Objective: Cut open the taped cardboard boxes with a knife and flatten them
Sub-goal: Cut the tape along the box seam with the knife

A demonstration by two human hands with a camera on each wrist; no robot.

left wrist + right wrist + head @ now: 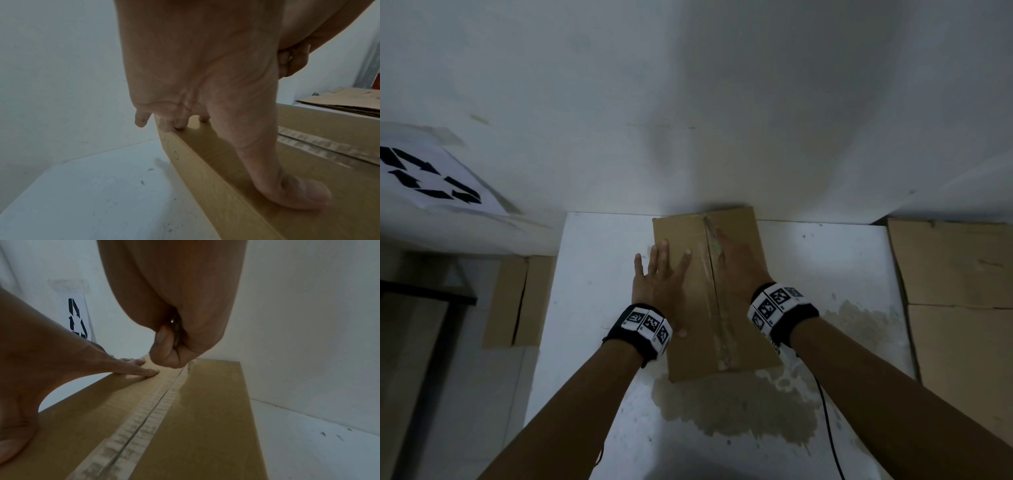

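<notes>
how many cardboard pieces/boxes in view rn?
3. Taped box under both hands on the white table; flat cardboard at the right; another piece down left of the table. More may be out of frame.

Head overhead; wrists close, box-level.

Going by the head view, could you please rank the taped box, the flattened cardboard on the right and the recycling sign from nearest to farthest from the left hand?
1. Taped box: directly under the left hand, which presses on it.
2. Recycling sign: on the wall, far left.
3. Flattened cardboard: lying at the far right edge.
</notes>
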